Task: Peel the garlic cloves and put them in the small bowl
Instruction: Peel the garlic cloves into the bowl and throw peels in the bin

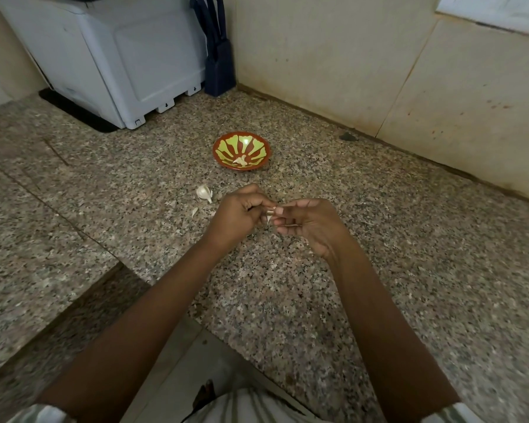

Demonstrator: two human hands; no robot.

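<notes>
A small red bowl with a green pattern (242, 138) stands on the granite counter, with peeled pale garlic (240, 160) lying inside it. In front of the bowl, above the counter, my left hand (237, 212) and my right hand (309, 225) meet. Between their fingertips they pinch one garlic clove (270, 212), mostly hidden by the fingers, with a strip of skin hanging down from it. An unpeeled piece of garlic (204, 192) lies on the counter just left of my left hand, and a loose scrap of skin (194, 211) lies below it.
A white appliance (110, 56) stands at the back left with a dark knife block (219, 68) beside it. Tiled walls close the corner behind and to the right. The counter's front edge runs diagonally at lower left, with floor below it.
</notes>
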